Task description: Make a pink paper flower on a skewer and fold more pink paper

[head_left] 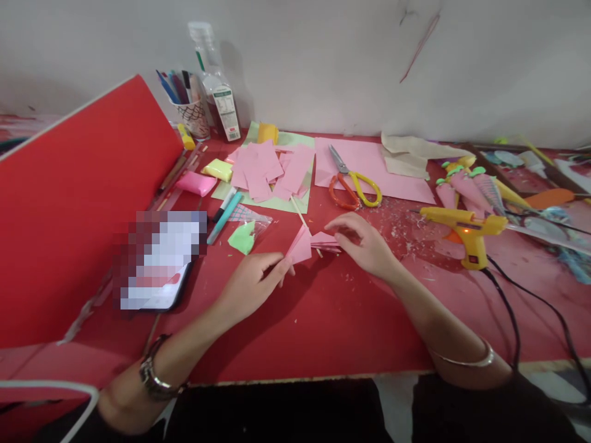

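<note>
My left hand (252,282) pinches a folded pink paper piece (300,247) that has a thin wooden stick (300,215) running up from it. My right hand (364,243) hovers just right of it, fingers curled over more folded pink paper (325,240) lying on the red table (323,320). A stack of cut pink paper rectangles (270,169) lies farther back on a pale green sheet.
Orange-and-yellow scissors (354,187) rest on a pink sheet (369,166). A yellow glue gun (466,227) stands at right with its black cord trailing to the front edge. A phone (159,258) lies at left beside a leaning red board (78,203). Pens, a cup and a bottle stand at the back.
</note>
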Demonstrator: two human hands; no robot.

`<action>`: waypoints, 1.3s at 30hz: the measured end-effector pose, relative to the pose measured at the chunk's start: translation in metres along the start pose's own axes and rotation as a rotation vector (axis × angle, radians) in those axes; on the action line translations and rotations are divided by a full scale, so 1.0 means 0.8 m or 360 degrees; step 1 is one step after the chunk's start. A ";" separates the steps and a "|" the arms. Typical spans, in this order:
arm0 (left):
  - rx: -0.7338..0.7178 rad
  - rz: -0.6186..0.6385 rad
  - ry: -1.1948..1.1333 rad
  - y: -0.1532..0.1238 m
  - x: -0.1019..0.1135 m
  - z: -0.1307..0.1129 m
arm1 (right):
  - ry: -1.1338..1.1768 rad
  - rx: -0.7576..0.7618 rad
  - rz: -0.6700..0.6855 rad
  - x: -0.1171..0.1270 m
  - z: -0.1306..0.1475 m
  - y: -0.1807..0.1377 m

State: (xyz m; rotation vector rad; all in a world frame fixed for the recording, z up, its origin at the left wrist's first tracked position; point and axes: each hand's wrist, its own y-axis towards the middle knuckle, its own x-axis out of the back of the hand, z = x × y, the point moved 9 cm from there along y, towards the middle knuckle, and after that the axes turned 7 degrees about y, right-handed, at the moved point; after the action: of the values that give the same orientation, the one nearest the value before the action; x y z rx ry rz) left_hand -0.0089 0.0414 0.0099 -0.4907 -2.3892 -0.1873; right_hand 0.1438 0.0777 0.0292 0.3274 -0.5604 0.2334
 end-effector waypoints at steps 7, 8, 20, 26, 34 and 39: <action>0.0018 -0.0018 0.0078 0.000 0.002 0.004 | -0.0297 0.0168 0.0492 -0.036 0.013 -0.008; 0.0025 -0.0022 0.0129 0.001 0.003 0.005 | -0.0304 0.0182 0.0463 -0.034 0.014 -0.007; 0.0007 -0.0034 0.1241 0.006 0.017 0.005 | 0.0169 -0.0074 0.0089 -0.009 0.014 -0.003; 0.0111 -0.0084 0.1579 -0.001 0.028 0.005 | 0.0146 0.0016 0.0730 -0.063 0.052 -0.004; 0.0223 -0.0037 0.1640 -0.011 0.039 0.011 | -0.0128 0.0012 0.0836 -0.080 0.045 0.012; 0.0289 -0.0185 0.1757 -0.021 0.052 0.012 | -0.0094 -0.0059 0.0749 -0.074 0.036 0.020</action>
State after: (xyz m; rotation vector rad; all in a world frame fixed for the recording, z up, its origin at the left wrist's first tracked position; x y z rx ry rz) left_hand -0.0504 0.0411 0.0297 -0.0907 -1.3287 -0.2142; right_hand 0.0765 0.0742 0.0234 0.1622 -0.6952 0.6681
